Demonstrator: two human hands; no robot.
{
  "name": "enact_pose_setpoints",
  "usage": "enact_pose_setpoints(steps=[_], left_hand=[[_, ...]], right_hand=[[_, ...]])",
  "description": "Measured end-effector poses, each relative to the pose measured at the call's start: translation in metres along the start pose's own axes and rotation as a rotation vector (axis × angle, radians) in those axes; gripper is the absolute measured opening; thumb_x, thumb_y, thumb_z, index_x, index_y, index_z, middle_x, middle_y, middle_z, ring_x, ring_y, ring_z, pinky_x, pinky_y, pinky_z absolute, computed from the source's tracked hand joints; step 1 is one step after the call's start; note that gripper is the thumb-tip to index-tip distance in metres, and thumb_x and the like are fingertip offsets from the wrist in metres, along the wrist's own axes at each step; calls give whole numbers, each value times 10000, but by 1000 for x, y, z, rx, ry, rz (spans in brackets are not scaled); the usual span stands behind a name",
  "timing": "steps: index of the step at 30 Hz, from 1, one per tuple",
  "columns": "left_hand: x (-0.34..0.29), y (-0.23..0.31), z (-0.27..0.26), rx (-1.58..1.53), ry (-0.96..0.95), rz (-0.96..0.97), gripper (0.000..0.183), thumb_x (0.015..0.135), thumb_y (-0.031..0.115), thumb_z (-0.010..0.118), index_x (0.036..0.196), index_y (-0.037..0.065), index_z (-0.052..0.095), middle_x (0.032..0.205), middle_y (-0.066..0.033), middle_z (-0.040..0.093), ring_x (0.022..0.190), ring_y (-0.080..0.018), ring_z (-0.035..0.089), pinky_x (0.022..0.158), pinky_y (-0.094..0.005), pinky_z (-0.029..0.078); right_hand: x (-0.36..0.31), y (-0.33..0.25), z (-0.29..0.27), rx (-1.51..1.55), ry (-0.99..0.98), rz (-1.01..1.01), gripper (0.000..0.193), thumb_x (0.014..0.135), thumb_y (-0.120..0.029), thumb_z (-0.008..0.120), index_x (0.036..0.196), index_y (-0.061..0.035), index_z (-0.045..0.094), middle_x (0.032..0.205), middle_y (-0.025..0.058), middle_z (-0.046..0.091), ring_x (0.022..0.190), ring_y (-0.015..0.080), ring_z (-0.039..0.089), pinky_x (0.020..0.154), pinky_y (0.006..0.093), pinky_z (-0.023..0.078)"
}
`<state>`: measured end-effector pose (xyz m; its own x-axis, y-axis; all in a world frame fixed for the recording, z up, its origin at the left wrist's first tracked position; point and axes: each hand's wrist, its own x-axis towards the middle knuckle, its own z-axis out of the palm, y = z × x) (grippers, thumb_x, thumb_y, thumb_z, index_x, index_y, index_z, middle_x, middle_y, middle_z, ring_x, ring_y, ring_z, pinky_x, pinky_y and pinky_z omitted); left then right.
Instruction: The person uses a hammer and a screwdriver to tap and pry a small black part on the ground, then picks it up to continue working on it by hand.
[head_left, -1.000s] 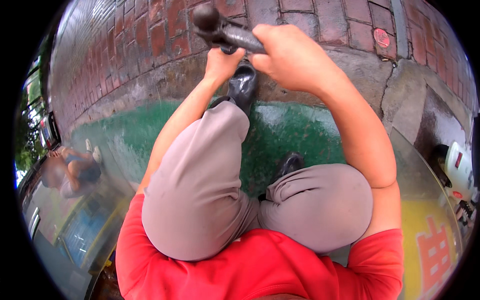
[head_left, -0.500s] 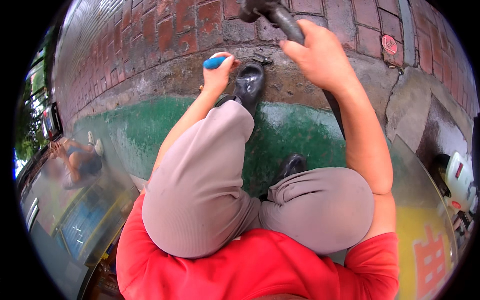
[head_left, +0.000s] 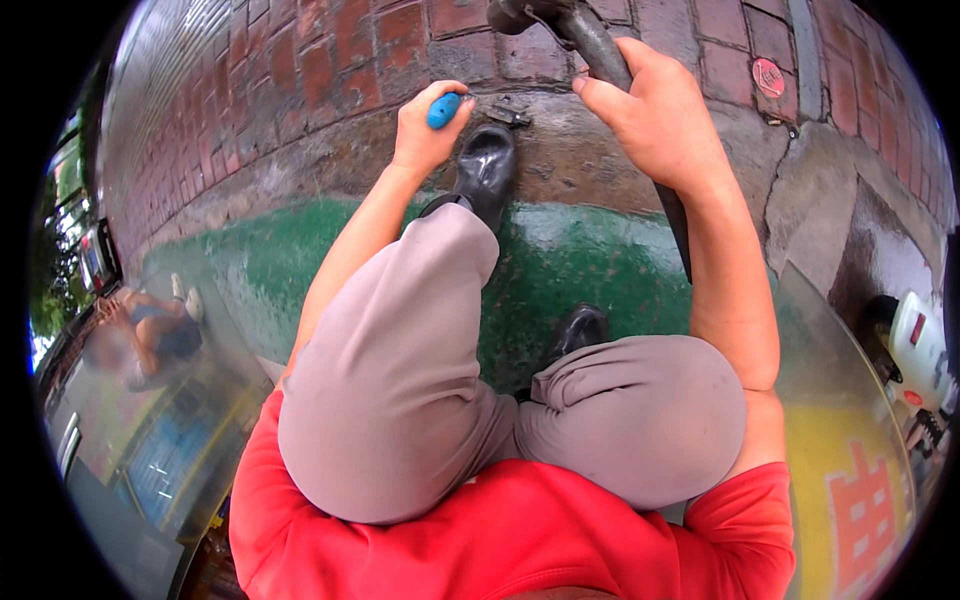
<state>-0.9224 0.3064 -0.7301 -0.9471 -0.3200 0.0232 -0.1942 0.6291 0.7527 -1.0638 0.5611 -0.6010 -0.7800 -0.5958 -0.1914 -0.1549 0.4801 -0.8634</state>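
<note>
My left hand (head_left: 424,128) is closed around a tool with a blue handle (head_left: 443,110); its working end is mostly hidden, so its kind is unclear. Just right of that hand, a small dark metal piece (head_left: 508,113) lies on the wet ground beyond the toe of my left black boot (head_left: 487,168). In my right hand (head_left: 663,118) is a hammer (head_left: 603,50), gripped by its dark handle. Its head is raised at the top edge, partly cut off, and the handle's lower end runs down beside my forearm. The hammer and the blue-handled tool are apart.
Red brick paving (head_left: 350,50) stretches beyond a concrete strip and a green-painted step (head_left: 300,255). Clear panels stand on both sides, the right one with a yellow sign (head_left: 835,490). Another person (head_left: 150,330) appears at the left, a white vehicle (head_left: 920,345) at the right.
My left hand has moved slightly away from me, and the blue handle has turned more toward upright. My right hand and the hammer have shifted a little to the right.
</note>
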Motion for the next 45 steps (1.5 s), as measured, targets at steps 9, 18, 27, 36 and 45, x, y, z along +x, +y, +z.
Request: enact_pose_setpoints(steps=[9, 18, 27, 36, 45], left_hand=[[-14, 9, 18, -425, -94, -477, 180, 869, 191, 747, 946, 35, 700, 785, -16, 688, 725, -81, 635, 677, -245, 513], [-12, 11, 21, -364, -69, -480, 199, 857, 208, 759, 935, 35, 700, 769, -12, 677, 702, -74, 612, 655, -243, 501], [-9, 8, 23, -273, -39, -423, 233, 843, 250, 766, 920, 37, 714, 762, -3, 671, 705, -71, 581, 664, -264, 500], [8, 27, 26, -90, -101, -402, 264, 840, 296, 753, 888, 38, 722, 727, -50, 686, 689, -111, 614, 685, -300, 511], [16, 41, 34, 46, -113, -300, 309, 810, 338, 756, 913, 48, 726, 862, -134, 734, 809, -236, 706, 781, -354, 532]], right_hand=[[-4, -5, -5, 28, 17, 26, 262, 862, -234, 671, 963, 5, 637, 659, 51, 552, 614, 137, 504, 590, 328, 435], [-7, -7, 1, 19, 1, 34, 304, 844, -240, 690, 1000, 15, 639, 638, 59, 532, 602, 141, 499, 577, 341, 429], [-9, -10, 0, -21, -30, 23, 292, 830, -242, 689, 938, 21, 624, 641, 111, 550, 606, 179, 519, 587, 365, 443], [-12, -19, -1, -51, -3, -39, 268, 831, -226, 675, 926, 15, 605, 653, 141, 567, 602, 246, 548, 592, 381, 448], [-7, -39, -7, -108, -208, -219, 232, 838, -198, 657, 901, 22, 618, 813, 236, 658, 824, 401, 662, 724, 480, 512]])
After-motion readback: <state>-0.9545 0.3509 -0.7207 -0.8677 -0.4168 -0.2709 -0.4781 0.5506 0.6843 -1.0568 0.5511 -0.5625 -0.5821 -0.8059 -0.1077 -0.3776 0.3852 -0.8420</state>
